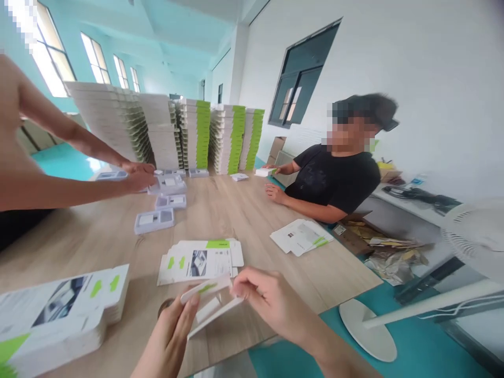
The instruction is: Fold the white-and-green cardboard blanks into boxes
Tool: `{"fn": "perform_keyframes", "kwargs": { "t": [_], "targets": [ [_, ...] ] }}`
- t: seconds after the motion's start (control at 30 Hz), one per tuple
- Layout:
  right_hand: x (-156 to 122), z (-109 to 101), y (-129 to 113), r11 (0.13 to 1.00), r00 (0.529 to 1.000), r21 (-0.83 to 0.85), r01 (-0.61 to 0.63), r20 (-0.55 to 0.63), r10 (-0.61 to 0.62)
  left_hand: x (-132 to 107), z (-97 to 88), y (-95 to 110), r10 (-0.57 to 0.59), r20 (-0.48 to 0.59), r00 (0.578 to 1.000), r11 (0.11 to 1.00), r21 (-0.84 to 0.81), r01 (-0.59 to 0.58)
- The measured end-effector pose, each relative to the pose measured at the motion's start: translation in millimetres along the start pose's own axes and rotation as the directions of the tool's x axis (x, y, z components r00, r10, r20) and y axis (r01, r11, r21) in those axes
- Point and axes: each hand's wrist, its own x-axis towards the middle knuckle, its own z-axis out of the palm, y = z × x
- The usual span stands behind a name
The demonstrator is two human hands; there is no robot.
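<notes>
White card carton with green markings (214, 285), part-folded: held over the near edge of the pale wood-grain tabletop (236, 210), pinched in the grip of bare left hand (173, 325) and bare right hand (271, 299). Step judged: folding; aligned walls and tucked flaps seemingly called for next.

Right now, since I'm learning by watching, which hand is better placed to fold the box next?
Probably the right hand: it is at the right end of the partly folded box, while the left hand grips the left side.

white, green-marked carton (208, 310), brown wood-grained table (236, 210)
</notes>
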Motion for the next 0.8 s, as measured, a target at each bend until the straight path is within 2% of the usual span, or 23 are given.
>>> {"fn": "perform_keyframes", "kwargs": {
  "t": [0.03, 0.1, 0.17, 0.27, 0.37, 0.47, 0.53, 0.6, 0.7, 0.8],
  "targets": [
    [-3.2, -1.7, -0.3, 0.999, 1.0, 0.038, -0.022, 0.002, 0.022, 2.9, 0.5, 4.7, -0.047, 0.022, 0.999, 0.999, 0.014, 0.047],
    [-8.4, -2.5, 2.7, 0.995, 1.0, 0.096, -0.006, -0.002, 0.007, 9.2, 1.8, 12.4, -0.131, 0.181, 0.975, 0.99, -0.027, 0.138],
    [-11.9, -0.3, 9.0, 0.989, 0.997, 0.129, 0.078, -0.03, -0.075, 13.9, 2.2, 16.7, -0.125, 0.289, 0.949, 0.985, -0.076, 0.153],
    [-12.9, 4.9, 18.7, 0.971, 0.976, 0.104, 0.215, -0.064, -0.209, 17.8, -1.0, 19.8, -0.09, 0.366, 0.926, 0.981, -0.126, 0.145],
    [-10.0, 9.4, 23.8, 0.965, 0.967, 0.076, 0.252, -0.067, -0.247, 24.1, -7.9, 30.1, -0.038, 0.403, 0.914, 0.982, -0.156, 0.11],
    [-6.8, 13.2, 24.6, 0.957, 0.954, 0.03, 0.29, -0.091, -0.286, 36.8, -12.8, 49.8, -0.012, 0.473, 0.881, 0.999, -0.037, 0.034],
    [-5.6, 15.2, 24.3, 0.95, 0.943, -0.025, 0.312, -0.11, -0.313, 46.0, -12.4, 61.1, -0.005, 0.445, 0.895, 0.996, 0.082, -0.036],
    [-5.0, 16.4, 24.8, 0.943, 0.935, -0.08, 0.322, -0.13, -0.331, 52.7, -9.6, 66.1, 0.04, 0.399, 0.916, 0.986, 0.134, -0.101],
    [-4.0, 16.3, 28.6, 0.922, 0.912, -0.132, 0.365, -0.147, -0.382, 56.3, -5.6, 63.2, 0.092, 0.366, 0.926, 0.971, 0.174, -0.166],
    [-1.8, 15.5, 33.7, 0.918, 0.911, -0.075, 0.388, -0.122, -0.395, 55.5, -4.4, 59.4, 0.064, 0.365, 0.929, 0.958, 0.238, -0.159]
  ]
}}
